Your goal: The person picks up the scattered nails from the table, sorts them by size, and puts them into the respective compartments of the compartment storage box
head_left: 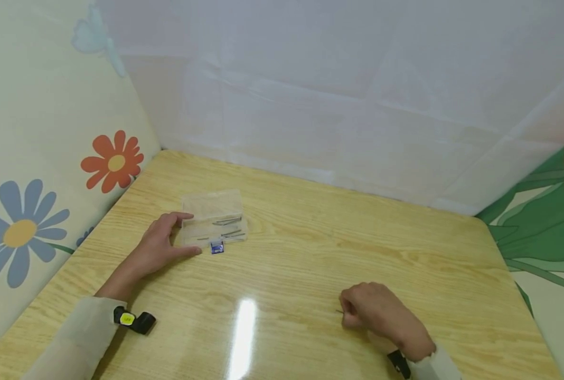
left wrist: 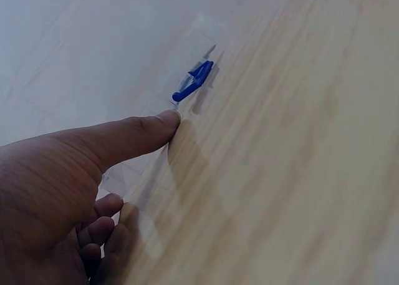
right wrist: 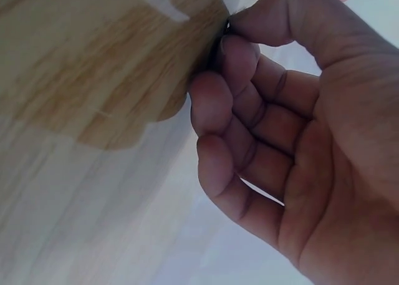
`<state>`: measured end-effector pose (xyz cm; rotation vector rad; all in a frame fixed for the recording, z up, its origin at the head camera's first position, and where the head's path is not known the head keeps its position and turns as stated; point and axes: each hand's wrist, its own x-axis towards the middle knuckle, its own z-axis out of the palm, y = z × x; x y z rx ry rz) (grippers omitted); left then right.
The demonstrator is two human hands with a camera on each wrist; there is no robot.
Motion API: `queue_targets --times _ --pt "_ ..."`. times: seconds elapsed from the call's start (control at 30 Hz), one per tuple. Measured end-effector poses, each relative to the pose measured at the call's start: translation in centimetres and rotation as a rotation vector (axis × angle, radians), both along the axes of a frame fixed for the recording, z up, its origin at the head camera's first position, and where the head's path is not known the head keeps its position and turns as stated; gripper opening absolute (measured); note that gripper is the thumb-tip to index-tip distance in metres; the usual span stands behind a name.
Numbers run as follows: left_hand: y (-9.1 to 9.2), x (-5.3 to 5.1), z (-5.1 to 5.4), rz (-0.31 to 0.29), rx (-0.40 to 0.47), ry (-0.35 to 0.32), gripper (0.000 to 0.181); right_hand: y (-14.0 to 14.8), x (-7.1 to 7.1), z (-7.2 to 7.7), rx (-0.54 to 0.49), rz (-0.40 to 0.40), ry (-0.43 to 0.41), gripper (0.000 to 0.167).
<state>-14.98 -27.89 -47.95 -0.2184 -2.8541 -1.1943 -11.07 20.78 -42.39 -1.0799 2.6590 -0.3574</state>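
Note:
A small clear plastic box (head_left: 212,232), its lid (head_left: 212,204) raised at the back, stands on the left part of the table. Several thin metal pieces (head_left: 232,233) lie inside, too small to identify. At its front edge is a blue latch (head_left: 217,247), also seen as a blue clip (left wrist: 194,80) in the left wrist view. My left hand (head_left: 160,243) holds the box's left end, thumb at the front and fingers behind. Low over the table at the right, my right hand (head_left: 374,311) pinches a thin dark metal piece (head_left: 339,311) between thumb and index finger; most of it is hidden.
The wood-grain table (head_left: 291,253) carries a bright light reflection near its front. A pale sheet (head_left: 310,95) hangs along the back, with flower-printed panels (head_left: 20,132) at both sides. Each wrist wears a black strap (head_left: 134,320).

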Motion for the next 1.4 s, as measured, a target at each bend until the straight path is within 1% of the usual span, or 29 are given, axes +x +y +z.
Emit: queue_targets --times 0.27,0.47,0.6,0.7,0.87,1.03,1.2,1.4 --pt "0.3 -0.3 -0.2 -0.008 -0.002 0.012 0.085 0.2 0.0 0.1 0.01 -0.02 -0.014 0.028" --pt "0.4 -0.4 -0.1 -0.008 -0.006 0.017 0.085 -0.1 -0.2 0.2 -0.025 0.005 0.027 0.03" --pt "0.5 -0.6 -0.1 -0.007 -0.001 0.024 0.085 -0.4 -0.3 0.6 -0.047 0.017 0.055 0.029" --pt "0.5 -0.7 -0.2 -0.013 0.005 0.016 0.087 -0.7 -0.2 0.9 -0.072 0.027 0.078 0.027" --pt "0.2 -0.3 -0.3 -0.002 0.006 0.005 0.086 -2.4 -0.6 1.2 -0.097 0.052 0.109 0.025" --pt "0.1 0.0 -0.1 -0.002 0.0 -0.003 0.086 -4.5 -1.6 1.1 -0.06 0.073 0.152 0.026" --pt "0.1 -0.2 0.0 -0.007 -0.006 0.0 0.087 -6.6 -2.6 1.1 -0.033 0.108 0.137 0.028" --pt "0.0 -0.3 0.0 -0.012 -0.001 -0.01 0.089 -9.1 -3.7 1.2 -0.033 0.152 0.124 0.028"
